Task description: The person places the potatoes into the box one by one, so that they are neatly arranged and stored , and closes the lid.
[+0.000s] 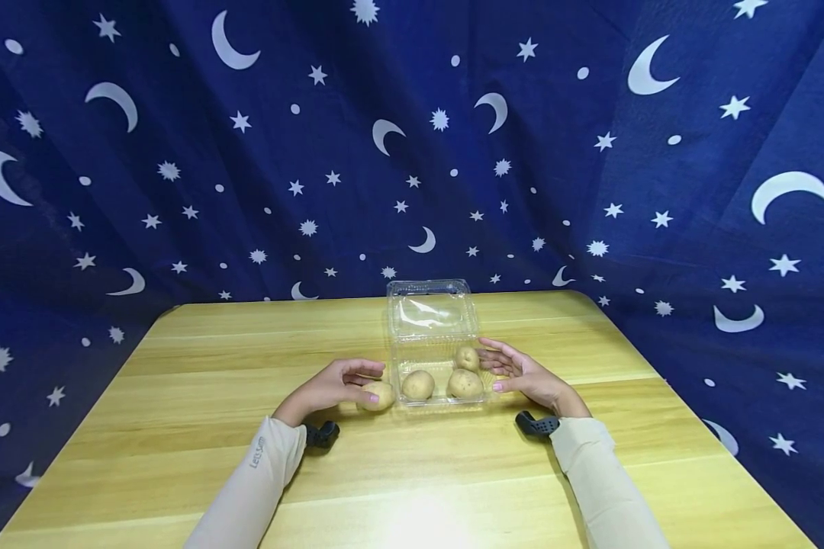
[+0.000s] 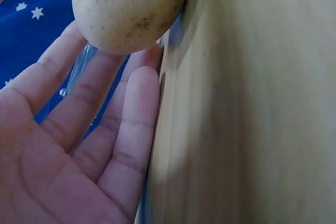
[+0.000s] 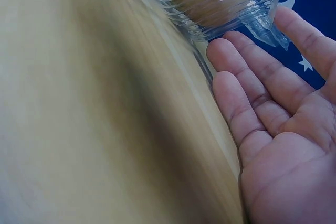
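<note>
A clear plastic clamshell box (image 1: 434,343) stands on the table with its lid raised at the back. Inside lie three potatoes, one at the front left (image 1: 418,386), one at the front right (image 1: 465,384) and a smaller one behind it (image 1: 467,357). Just left of the box, my left hand (image 1: 333,387) grips another potato (image 1: 379,396), thumb on the near side and fingers round the far side. The left wrist view shows that speckled potato (image 2: 128,11) covering some fingertips. My right hand (image 1: 529,377) holds nothing, its spread fingers beside the box's right wall.
The wooden table (image 1: 247,335) reaches back to a dark blue curtain (image 1: 412,152) with moons and stars. Black wrist straps with camera mounts (image 1: 537,424) sit below both hands. Bright glare lies on the front of the tabletop.
</note>
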Demonstrator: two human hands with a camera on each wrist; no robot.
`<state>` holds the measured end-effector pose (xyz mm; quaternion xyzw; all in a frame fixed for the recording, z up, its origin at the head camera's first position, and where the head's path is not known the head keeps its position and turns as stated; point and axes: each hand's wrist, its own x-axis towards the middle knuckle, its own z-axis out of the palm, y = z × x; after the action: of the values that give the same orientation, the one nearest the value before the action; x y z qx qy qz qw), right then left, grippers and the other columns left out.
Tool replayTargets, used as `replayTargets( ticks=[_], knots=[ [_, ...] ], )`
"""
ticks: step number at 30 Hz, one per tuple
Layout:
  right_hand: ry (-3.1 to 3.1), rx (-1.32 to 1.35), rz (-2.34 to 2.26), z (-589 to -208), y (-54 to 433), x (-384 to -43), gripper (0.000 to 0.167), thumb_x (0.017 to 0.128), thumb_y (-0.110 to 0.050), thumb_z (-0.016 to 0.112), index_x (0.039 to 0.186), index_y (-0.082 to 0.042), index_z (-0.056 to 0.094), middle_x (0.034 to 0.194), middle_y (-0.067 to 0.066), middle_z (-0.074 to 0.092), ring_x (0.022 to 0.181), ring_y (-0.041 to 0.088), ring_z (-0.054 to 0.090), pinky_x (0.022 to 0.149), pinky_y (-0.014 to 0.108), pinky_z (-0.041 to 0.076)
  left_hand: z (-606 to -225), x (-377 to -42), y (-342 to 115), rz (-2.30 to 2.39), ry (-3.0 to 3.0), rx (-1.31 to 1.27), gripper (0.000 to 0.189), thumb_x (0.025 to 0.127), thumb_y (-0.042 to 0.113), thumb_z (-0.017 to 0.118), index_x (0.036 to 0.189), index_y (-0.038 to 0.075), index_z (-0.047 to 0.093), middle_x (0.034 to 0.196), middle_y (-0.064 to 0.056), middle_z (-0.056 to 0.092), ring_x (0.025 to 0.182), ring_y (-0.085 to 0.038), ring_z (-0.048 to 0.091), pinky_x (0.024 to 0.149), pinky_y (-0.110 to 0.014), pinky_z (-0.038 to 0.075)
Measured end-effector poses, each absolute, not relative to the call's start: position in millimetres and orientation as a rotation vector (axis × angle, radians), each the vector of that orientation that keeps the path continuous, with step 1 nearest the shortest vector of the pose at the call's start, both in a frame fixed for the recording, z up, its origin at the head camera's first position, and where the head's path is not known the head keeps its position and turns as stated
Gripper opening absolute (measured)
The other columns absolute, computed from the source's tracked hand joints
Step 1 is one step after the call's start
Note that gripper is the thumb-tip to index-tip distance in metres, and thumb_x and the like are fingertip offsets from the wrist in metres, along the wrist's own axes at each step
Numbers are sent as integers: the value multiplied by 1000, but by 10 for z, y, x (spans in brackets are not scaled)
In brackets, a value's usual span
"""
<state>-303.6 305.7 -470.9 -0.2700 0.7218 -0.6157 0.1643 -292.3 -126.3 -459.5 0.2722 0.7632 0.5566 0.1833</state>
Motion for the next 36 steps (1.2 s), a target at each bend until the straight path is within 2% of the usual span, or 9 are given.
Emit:
replayTargets(
  ticks=[6,16,19,23,29,36],
  knots=[
    [2054,-771,-1759,-4716,3059,-3038,89,96,5,72,168,6,20,169,37,25,136,9,54,113,22,44,-4615,-2927,-1262,1512,2156,803,68,91,13,87,147,-11,57,146,-26,62,129,-31,61,111,-44,50],
    [2054,-772,-1758,-4704,3054,-3026,89,96,4,72,169,4,21,169,38,25,138,11,53,113,22,44,-4628,-2929,-1269,1419,2190,867,66,90,4,87,147,-10,58,148,-25,62,132,-32,61,108,-34,51],
    [2057,-772,-1758,-4699,3053,-3023,88,96,5,72,169,4,21,169,38,25,139,12,52,113,22,44,-4622,-2927,-1270,1405,2196,885,65,90,1,86,147,-11,58,148,-26,62,131,-32,63,109,-34,52],
    [2058,-772,-1757,-4698,3055,-3022,88,96,4,72,169,5,21,169,37,25,139,14,52,113,23,44,-4619,-2923,-1267,1409,2184,890,64,90,-1,86,147,-11,58,147,-27,63,125,-26,66,108,-33,53],
    [2058,-772,-1757,-4702,3056,-3025,89,96,4,72,168,5,20,169,38,25,138,12,53,113,22,44,-4643,-2928,-1269,1437,2163,871,62,90,0,85,146,-11,59,145,-26,64,118,-16,68,103,-26,54],
    [2054,-779,-1757,-4705,3049,-3037,88,97,4,72,169,4,21,169,36,26,137,9,54,113,22,44,-4657,-2954,-1301,1430,2193,870,62,90,3,86,145,-10,61,143,-24,66,120,-20,69,107,-35,55]
  ],
)
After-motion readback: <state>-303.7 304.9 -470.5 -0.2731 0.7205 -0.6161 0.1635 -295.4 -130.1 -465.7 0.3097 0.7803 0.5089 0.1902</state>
